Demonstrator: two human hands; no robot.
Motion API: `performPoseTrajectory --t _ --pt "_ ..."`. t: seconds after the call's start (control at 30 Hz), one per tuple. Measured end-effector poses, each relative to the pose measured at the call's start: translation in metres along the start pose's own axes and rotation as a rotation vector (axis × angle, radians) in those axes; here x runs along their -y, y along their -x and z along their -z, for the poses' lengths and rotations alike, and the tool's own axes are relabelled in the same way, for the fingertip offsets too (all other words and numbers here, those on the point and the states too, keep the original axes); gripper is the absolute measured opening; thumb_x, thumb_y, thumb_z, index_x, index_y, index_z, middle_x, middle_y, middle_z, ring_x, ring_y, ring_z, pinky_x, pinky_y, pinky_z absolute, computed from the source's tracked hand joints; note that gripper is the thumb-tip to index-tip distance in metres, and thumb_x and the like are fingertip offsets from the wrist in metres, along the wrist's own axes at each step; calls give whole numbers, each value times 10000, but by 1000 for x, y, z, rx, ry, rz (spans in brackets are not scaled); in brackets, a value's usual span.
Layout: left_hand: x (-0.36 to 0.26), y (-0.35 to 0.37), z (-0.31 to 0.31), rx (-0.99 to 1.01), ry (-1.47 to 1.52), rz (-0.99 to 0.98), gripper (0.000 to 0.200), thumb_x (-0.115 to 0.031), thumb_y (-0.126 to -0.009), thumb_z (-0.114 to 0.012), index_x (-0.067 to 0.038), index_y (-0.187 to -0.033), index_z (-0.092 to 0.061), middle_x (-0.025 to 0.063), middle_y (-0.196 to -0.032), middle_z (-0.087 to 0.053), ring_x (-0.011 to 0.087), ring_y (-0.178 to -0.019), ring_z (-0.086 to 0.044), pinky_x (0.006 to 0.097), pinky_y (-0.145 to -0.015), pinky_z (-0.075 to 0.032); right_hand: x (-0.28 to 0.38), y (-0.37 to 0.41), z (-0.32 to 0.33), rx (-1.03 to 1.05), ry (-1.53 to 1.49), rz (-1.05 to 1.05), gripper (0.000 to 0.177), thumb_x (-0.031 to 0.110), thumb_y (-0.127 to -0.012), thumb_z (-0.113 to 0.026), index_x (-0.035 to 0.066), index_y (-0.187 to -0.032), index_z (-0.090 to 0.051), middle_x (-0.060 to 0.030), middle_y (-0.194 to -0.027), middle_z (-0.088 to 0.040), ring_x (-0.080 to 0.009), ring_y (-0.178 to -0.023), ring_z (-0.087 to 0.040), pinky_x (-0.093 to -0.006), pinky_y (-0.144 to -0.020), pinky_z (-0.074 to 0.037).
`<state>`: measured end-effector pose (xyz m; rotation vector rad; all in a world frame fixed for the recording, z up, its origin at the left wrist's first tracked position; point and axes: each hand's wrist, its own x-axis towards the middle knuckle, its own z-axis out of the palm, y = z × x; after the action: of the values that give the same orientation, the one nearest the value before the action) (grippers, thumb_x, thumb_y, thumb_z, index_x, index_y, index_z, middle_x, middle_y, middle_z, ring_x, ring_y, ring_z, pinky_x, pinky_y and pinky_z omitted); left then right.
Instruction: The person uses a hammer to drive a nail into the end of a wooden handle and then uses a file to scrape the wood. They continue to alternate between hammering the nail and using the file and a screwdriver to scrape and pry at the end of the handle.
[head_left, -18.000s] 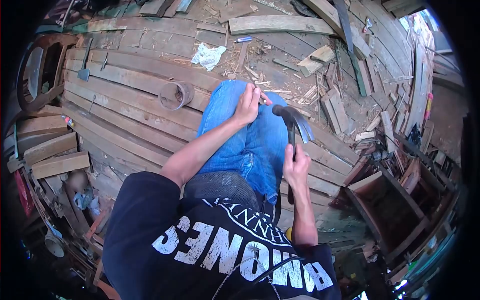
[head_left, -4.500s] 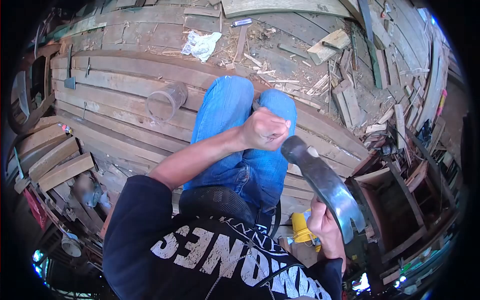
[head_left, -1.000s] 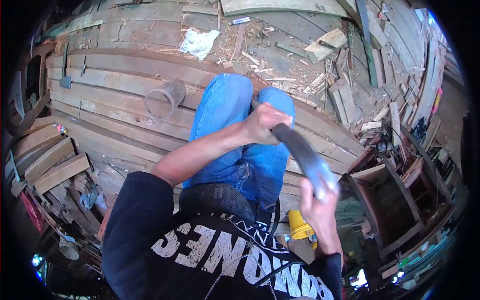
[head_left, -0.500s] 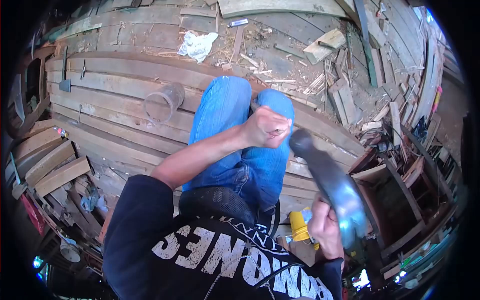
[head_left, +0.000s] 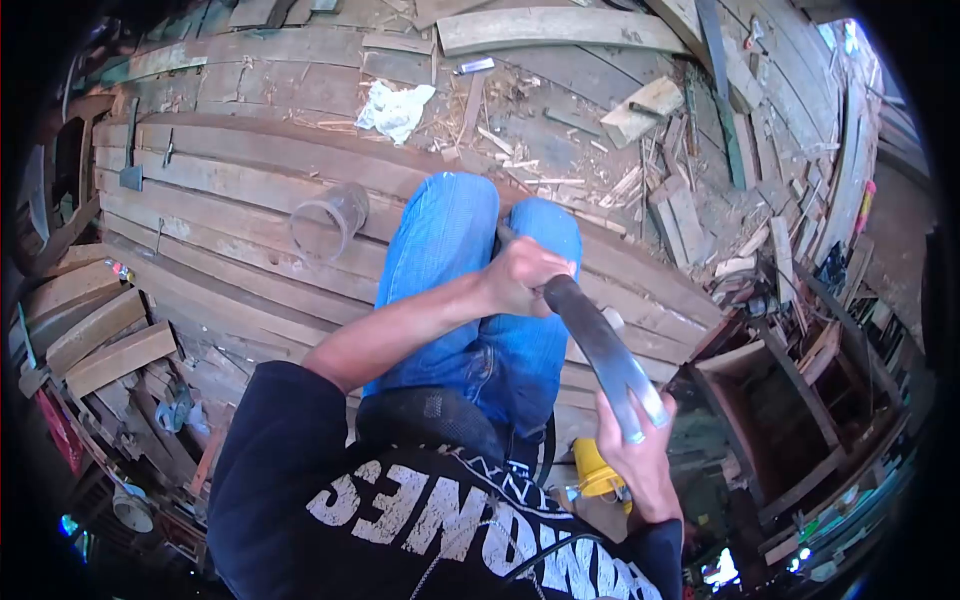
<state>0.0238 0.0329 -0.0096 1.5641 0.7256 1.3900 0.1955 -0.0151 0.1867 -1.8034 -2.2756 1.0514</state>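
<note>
A claw hammer [head_left: 597, 335] is gripped by my right hand [head_left: 638, 455], whose fingers wrap its handle behind the metal head. The split claw points back toward my right wrist, and the round striking end is right at my left fist. My left hand [head_left: 527, 277] is closed over my blue-jeaned knees [head_left: 535, 335]. A dark end of something [head_left: 504, 233] shows just beyond this fist, between the knees; I cannot tell what it is, as the fingers hide the rest.
Long wooden planks [head_left: 230, 220] run under and beside my legs. A clear plastic container [head_left: 330, 222] lies left of my knees. A white cloth [head_left: 395, 110], wood offcuts [head_left: 640, 112] and shavings lie ahead. A yellow container [head_left: 596, 468] sits by my right forearm, near a wooden frame [head_left: 770, 430].
The hammer has swung left and down from a blurred, raised position, and its striking end has come to my left fist. My left hand has shifted slightly left and toward me.
</note>
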Motion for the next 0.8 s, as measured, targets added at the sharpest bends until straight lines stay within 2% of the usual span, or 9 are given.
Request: performPoseTrajectory --t 0.13,0.2,0.23,0.37,0.4,0.53,0.67,0.73,0.8 --pt "-2 12 -5 7 35 24 291 37 -777 -647 -52 -553 -485 62 -496 -441 220 -381 -460 350 -371 -341 4 17 2 -86 -380 -107 178 77 -694 -706 -16 -816 -618 -76 -556 -533 -195 -437 -555 -299 -429 -423" --pt "-4 5 0 24 -14 21 347 53 -768 -644 -62 -523 -428 66 -480 -420 218 -367 -441 354 -363 -334 7 2 -4 -43 -56 62 169 98 -711 -713 -9 -773 -597 -101 -562 -533 -239 -447 -559 -324 -430 -426" --pt "-14 -3 -1 -25 49 75 382 58 -771 -639 -66 -511 -388 66 -469 -405 214 -356 -422 354 -353 -318 16 -6 -7 -21 -94 -102 187 118 -736 -711 1 -737 -565 -130 -565 -522 -284 -466 -567 -351 -433 -428" --pt "-7 3 -3 -31 -16 48 377 72 -762 -634 -72 -509 -395 56 -466 -397 210 -352 -419 349 -347 -296 10 -1 13 15 -94 42 208 131 -755 -699 7 -723 -536 -126 -545 -499 -302 -456 -562 -343 -436 -425" --pt "-6 9 -5 -30 -12 60 377 72 -762 -634 -72 -509 -395 56 -466 -397 210 -352 -419 349 -347 -296 7 8 7 -25 -369 -139 197 125 -751 -696 9 -732 -538 -122 -541 -500 -297 -443 -551 -335 -449 -430" --pt "-14 -5 0 -37 31 12 370 73 -763 -641 -59 -510 -406 56 -461 -384 209 -350 -416 339 -345 -290 11 -1 -9 -11 -87 -70 182 120 -824 -658 -6 -762 -543 -158 -558 -502 -355 -474 -538 -382 -445 -423" --pt "2 12 -7 -91 -3 10 452 73 -770 -638 -71 -490 -314 54 -457 -369 206 -345 -402 348 -345 -288 17 2 19 -16 -284 -95 215 183 -750 -719 29 -760 -570 -82 -565 -544 -256 -460 -565 -358 -448 -415" --pt "4 14 0 81 -36 56 88 -13 -710 -626 -34 -658 -559 60 -506 -454 261 -445 -527 346 -398 -414 11 8 13 5 -292 -113 191 171 -760 -691 4 -806 -610 -74 -583 -565 -237 -464 -571 -340 -464 -428" --pt "-2 8 -4 9 16 -2 180 15 -707 -611 -53 -597 -485 50 -492 -420 246 -412 -486 344 -380 -374 15 -8 -4 33 -140 -140 129 108 -779 -666 -3 -809 -606 -102 -578 -556 -260 -463 -568 -351 -475 -439"
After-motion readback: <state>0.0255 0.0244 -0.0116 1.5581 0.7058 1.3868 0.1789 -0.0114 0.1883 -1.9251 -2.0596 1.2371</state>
